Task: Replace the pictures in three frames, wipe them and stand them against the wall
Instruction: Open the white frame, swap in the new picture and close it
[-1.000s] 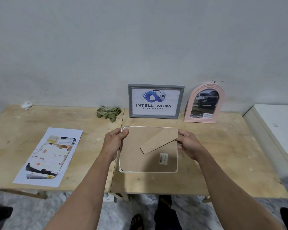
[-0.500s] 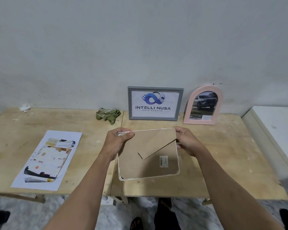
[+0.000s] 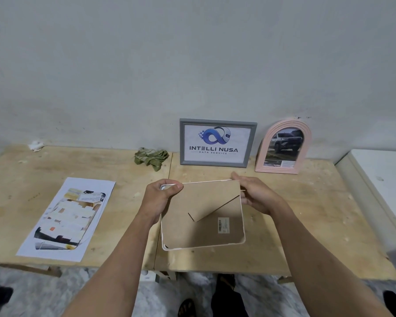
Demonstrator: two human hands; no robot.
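Lifted at its far edge since a second ago, the white frame now tilts up toward the person, its near edge low over the surface and its brown backing board facing the camera. Left hand curls round the top left corner, thumb on the backing; right hand pinches the top right corner by the fold-out stand flap. Both grips are closed on the frame. It looks light and stiff, but the front pane is hidden and may be fragile, so holding it by the rim at opposite corners seems safest; the thin board may flex or slip out. Against the wall stand the grey frame and the pink arched frame, apparently done. A printed sheet lies well to the left, a green cloth near the wall.
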